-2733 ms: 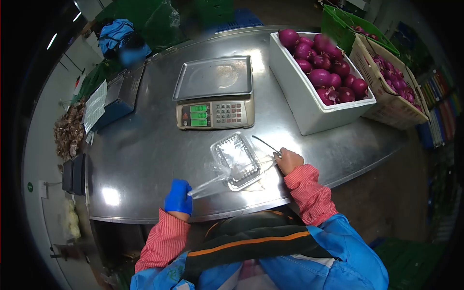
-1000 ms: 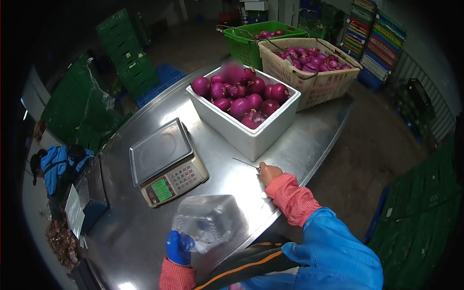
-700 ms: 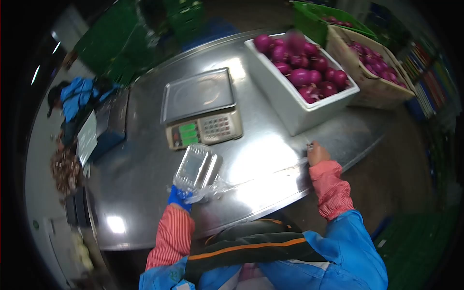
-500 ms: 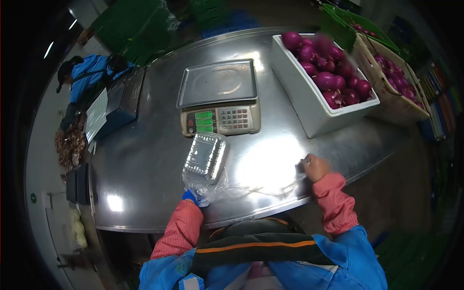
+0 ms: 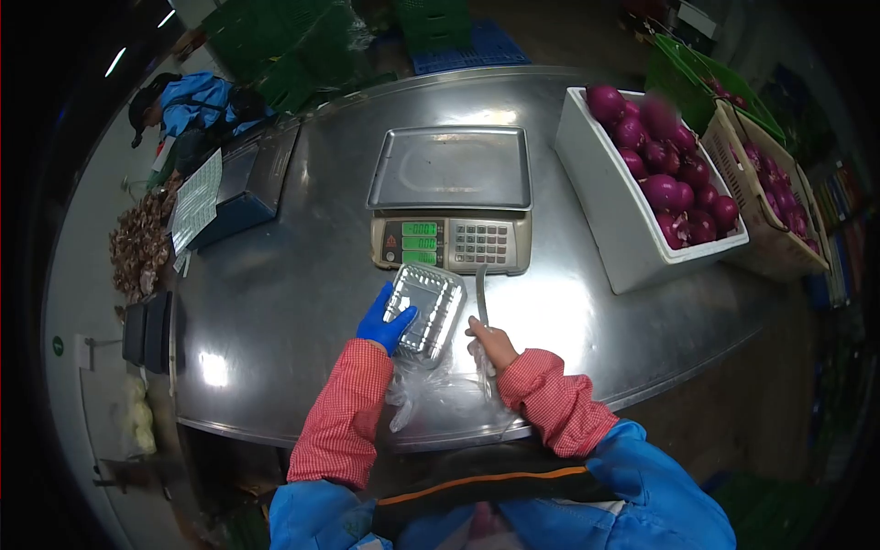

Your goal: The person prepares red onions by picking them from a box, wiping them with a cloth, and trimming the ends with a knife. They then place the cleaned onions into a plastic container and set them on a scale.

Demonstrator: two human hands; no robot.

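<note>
My left hand, in a blue glove, grips the left side of a stack of clear plastic clamshell boxes, thumb on top. The stack lies tilted on the metal table, just in front of the weighing scale. Crumpled clear plastic wrap hangs loose at its near end. To the right of the boxes, my bare right hand is closed on a thin, grey, blade-like tool that points toward the scale. Some clear film lies at the right fingers. The tool's handle is hidden in the hand.
A white foam box of red onions stands at right, beside a beige crate of more onions. A dark box with a paper sheet sits at left. Beyond it, a person in blue bends over.
My right hand has come left, beside the boxes. My left hand has moved up from the wrap onto the stack's side. The view has shifted, and the scale display is readable.
</note>
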